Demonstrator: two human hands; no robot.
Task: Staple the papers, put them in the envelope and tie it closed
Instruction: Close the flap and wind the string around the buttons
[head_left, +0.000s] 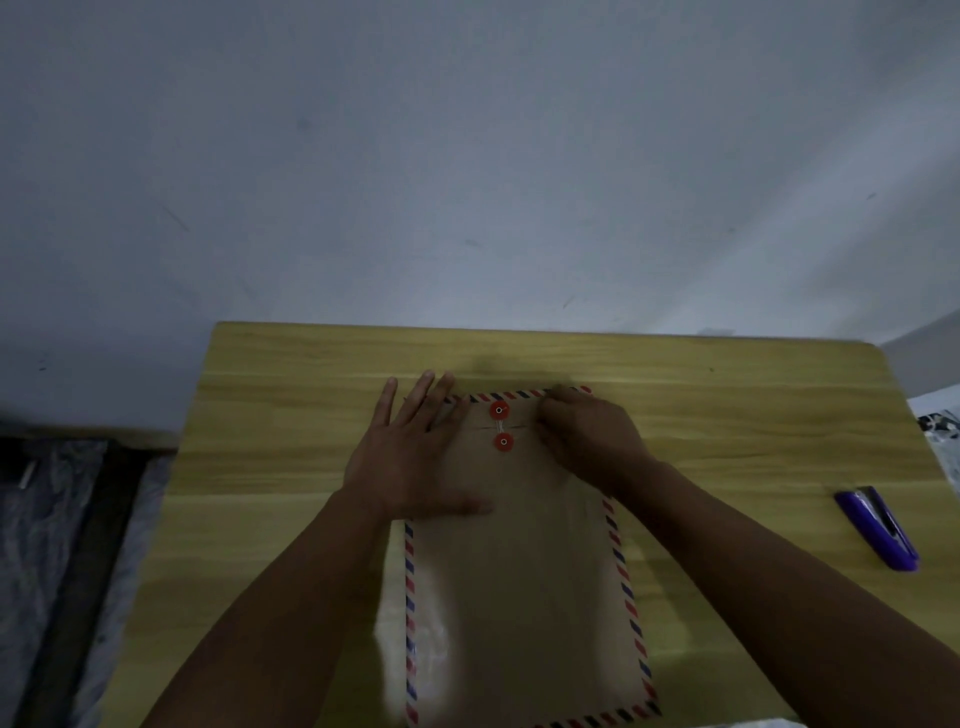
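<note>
both forearms reach forward side by side. the left hand (415, 457) lies flat, palm down, fingers straight and slightly spread, thumb out to the right. the right hand (587, 436) is curled, knuckles up, fingertips tucked toward the left.

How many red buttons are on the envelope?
2. The upper button sits on the flap near the envelope top edge; the lower button sits just below it. The hands could hide more.

The bench (291, 415) is pale wood with a smooth, faintly satin grain. The envelope (519, 597) is matt brown kraft paper with two red discs (500, 410). The purple stapler (878, 527) looks like glossy plastic.
</note>
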